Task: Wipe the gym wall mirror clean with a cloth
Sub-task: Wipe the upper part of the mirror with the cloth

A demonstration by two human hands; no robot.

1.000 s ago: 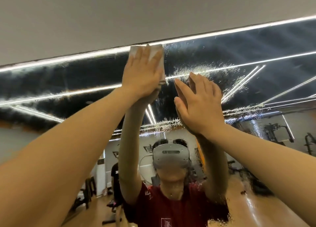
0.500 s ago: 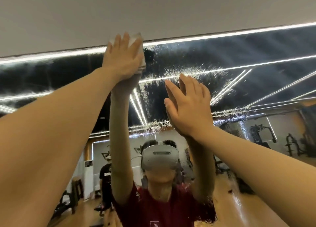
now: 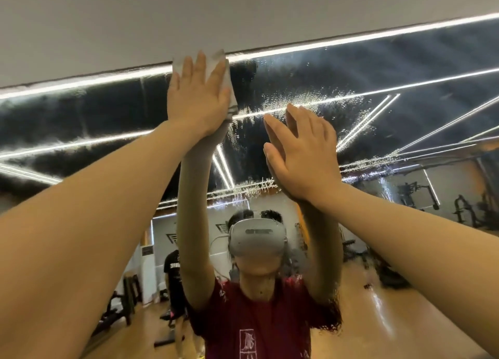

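Observation:
The wall mirror [image 3: 378,69] fills the view below a grey wall band. My left hand [image 3: 198,96] is raised to the mirror's top edge, palm flat, pressing a pale folded cloth [image 3: 228,69] against the glass; the cloth shows above and to the right of my fingers. My right hand [image 3: 299,153] rests flat on the mirror lower and to the right, fingers together, with nothing in it. Water droplets and streaks [image 3: 310,99] cover the glass between and right of my hands.
The grey wall [image 3: 243,12] sits above the mirror's top edge. Reflected in the mirror are a person in a red shirt with a headset, another person behind, gym machines [image 3: 415,193] and a shiny wooden floor.
My left hand slid the cloth along the mirror's top edge, first left, then back a little right. My right hand stayed pressed on the glass.

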